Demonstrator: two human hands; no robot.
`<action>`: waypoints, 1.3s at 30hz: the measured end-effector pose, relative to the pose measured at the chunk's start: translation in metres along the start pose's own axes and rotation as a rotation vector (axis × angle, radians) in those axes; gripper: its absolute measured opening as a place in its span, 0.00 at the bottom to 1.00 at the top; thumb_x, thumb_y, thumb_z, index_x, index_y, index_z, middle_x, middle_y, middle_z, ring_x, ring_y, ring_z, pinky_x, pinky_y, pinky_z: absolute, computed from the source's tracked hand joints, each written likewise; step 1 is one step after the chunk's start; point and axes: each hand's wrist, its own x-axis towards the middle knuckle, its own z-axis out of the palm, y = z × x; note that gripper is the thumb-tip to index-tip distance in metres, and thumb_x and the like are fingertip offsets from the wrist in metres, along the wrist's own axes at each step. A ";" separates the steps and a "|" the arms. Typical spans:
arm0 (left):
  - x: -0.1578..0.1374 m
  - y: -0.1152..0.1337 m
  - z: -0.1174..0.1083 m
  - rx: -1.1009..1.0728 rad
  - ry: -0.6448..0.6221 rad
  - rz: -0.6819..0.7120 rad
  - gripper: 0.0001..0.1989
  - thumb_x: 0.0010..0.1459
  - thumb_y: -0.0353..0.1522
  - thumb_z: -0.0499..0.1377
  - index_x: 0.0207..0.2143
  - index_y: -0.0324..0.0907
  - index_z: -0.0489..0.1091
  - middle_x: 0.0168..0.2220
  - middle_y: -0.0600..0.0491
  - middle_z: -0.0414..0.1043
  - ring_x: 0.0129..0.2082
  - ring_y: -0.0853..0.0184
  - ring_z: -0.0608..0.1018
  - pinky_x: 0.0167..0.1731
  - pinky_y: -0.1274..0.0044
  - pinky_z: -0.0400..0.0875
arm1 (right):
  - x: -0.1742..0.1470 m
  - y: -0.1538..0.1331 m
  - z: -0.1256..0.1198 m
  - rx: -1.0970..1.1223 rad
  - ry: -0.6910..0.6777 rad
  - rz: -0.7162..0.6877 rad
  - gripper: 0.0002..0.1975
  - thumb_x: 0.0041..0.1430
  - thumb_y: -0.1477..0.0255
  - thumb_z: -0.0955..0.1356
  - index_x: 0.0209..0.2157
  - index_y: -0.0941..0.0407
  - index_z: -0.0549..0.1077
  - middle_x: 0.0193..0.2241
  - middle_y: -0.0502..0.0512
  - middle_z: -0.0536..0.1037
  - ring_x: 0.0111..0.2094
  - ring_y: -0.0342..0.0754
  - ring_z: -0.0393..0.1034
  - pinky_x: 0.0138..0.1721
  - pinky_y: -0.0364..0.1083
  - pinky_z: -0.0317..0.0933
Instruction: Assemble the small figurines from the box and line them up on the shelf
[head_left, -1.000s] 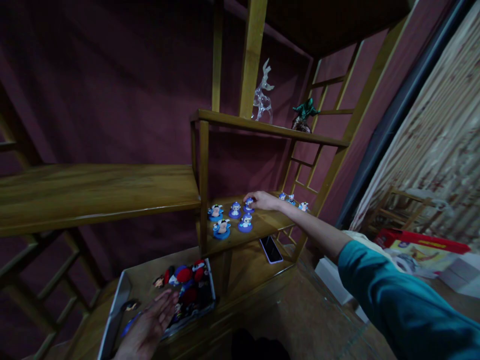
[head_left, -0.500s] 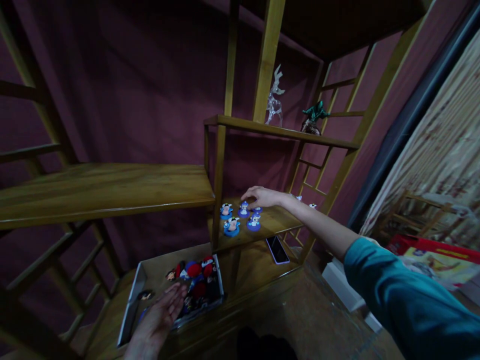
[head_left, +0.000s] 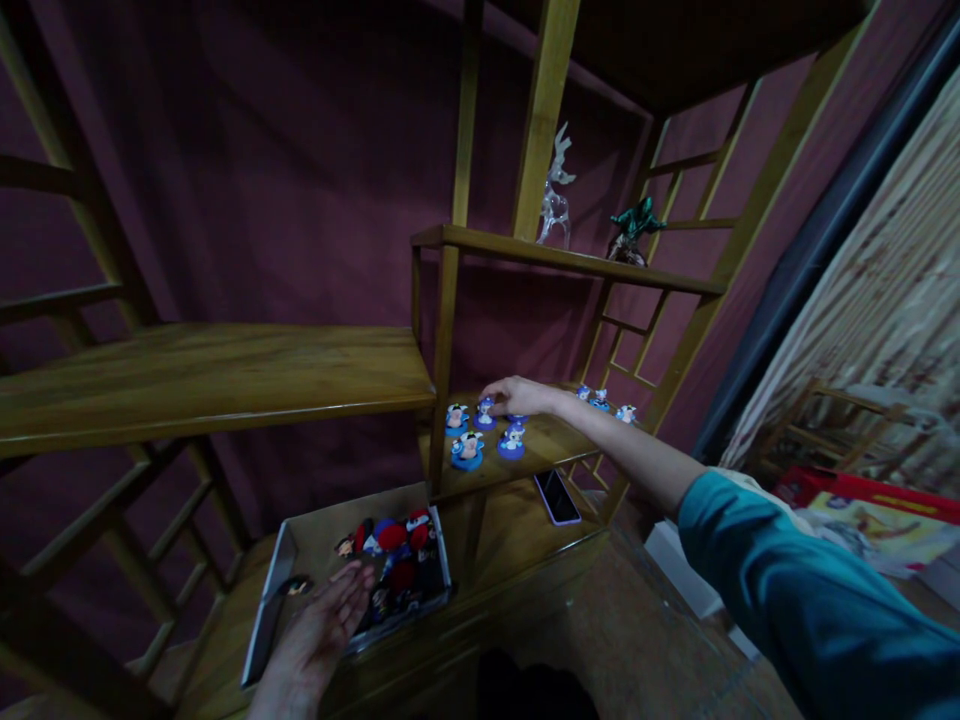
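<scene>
The right hand [head_left: 523,396] reaches a purple figurine [head_left: 484,415] on the shelf [head_left: 551,440]; whether its grip clasps, I cannot tell. The left hand [head_left: 326,615], released, hangs by the box [head_left: 311,520].

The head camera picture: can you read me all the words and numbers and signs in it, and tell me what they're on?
None can be read.
Red and yellow box at the right: any printing is too blurred.
Small purple and blue figures: any marks are too small.
Toys in the open box: too dark and small.
Phone: dark screen, no text visible.
</scene>
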 end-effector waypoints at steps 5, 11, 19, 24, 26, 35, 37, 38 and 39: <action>0.000 0.000 0.001 0.018 -0.009 0.007 0.12 0.51 0.20 0.55 0.39 0.34 0.67 0.32 0.47 0.74 0.31 0.68 0.78 0.33 0.79 0.73 | -0.011 0.015 -0.013 0.035 0.027 0.089 0.25 0.49 0.75 0.67 0.51 0.55 0.66 0.47 0.53 0.73 0.45 0.45 0.68 0.43 0.39 0.59; 0.001 -0.002 0.003 0.033 0.003 -0.007 0.17 0.51 0.20 0.54 0.45 0.34 0.67 0.38 0.45 0.74 0.35 0.68 0.78 0.39 0.77 0.71 | -0.024 0.029 -0.013 -0.053 -0.040 0.233 0.17 0.47 0.73 0.69 0.42 0.56 0.74 0.38 0.52 0.78 0.37 0.45 0.71 0.37 0.39 0.61; 0.004 -0.004 0.004 0.021 0.011 -0.018 0.15 0.50 0.20 0.55 0.42 0.35 0.69 0.36 0.46 0.74 0.33 0.67 0.78 0.32 0.78 0.72 | -0.026 0.018 -0.009 -0.040 -0.042 0.209 0.13 0.46 0.73 0.68 0.37 0.57 0.75 0.29 0.50 0.78 0.29 0.42 0.70 0.29 0.37 0.59; 0.006 -0.005 0.003 0.025 -0.006 -0.002 0.15 0.51 0.21 0.56 0.42 0.35 0.68 0.37 0.45 0.74 0.34 0.66 0.78 0.34 0.77 0.72 | -0.028 0.014 -0.006 -0.091 0.000 0.184 0.12 0.47 0.72 0.68 0.37 0.55 0.75 0.34 0.50 0.78 0.33 0.44 0.71 0.32 0.37 0.59; 0.005 -0.005 0.003 0.034 0.004 -0.005 0.17 0.50 0.21 0.56 0.45 0.35 0.67 0.39 0.44 0.74 0.35 0.66 0.78 0.35 0.76 0.72 | -0.028 0.015 -0.005 -0.099 0.012 0.188 0.13 0.47 0.72 0.68 0.38 0.55 0.75 0.34 0.50 0.78 0.34 0.44 0.71 0.33 0.38 0.59; -0.005 -0.001 0.009 -0.005 -0.002 0.001 0.10 0.51 0.18 0.54 0.35 0.35 0.68 0.32 0.48 0.74 0.30 0.69 0.78 0.30 0.80 0.73 | -0.024 0.021 0.000 -0.121 0.022 0.187 0.15 0.48 0.73 0.68 0.41 0.56 0.74 0.33 0.52 0.78 0.33 0.44 0.70 0.32 0.38 0.58; -0.005 0.000 0.008 -0.010 0.001 -0.008 0.10 0.50 0.19 0.54 0.35 0.36 0.68 0.31 0.49 0.75 0.29 0.69 0.78 0.29 0.80 0.73 | -0.024 0.020 0.000 -0.114 0.013 0.179 0.15 0.48 0.72 0.68 0.41 0.56 0.74 0.34 0.52 0.78 0.33 0.45 0.70 0.33 0.39 0.59; -0.004 0.000 0.008 -0.011 0.002 -0.011 0.10 0.50 0.19 0.55 0.35 0.36 0.68 0.31 0.49 0.75 0.29 0.69 0.78 0.28 0.80 0.73 | -0.025 0.020 -0.001 -0.104 0.008 0.170 0.16 0.48 0.72 0.68 0.42 0.56 0.74 0.35 0.52 0.78 0.34 0.45 0.70 0.34 0.40 0.59; -0.004 0.000 0.007 -0.011 0.002 -0.013 0.10 0.50 0.19 0.55 0.35 0.36 0.68 0.30 0.49 0.75 0.28 0.69 0.78 0.28 0.81 0.73 | -0.027 0.019 -0.001 -0.086 0.004 0.160 0.17 0.48 0.72 0.68 0.42 0.56 0.73 0.36 0.53 0.77 0.35 0.45 0.70 0.36 0.40 0.60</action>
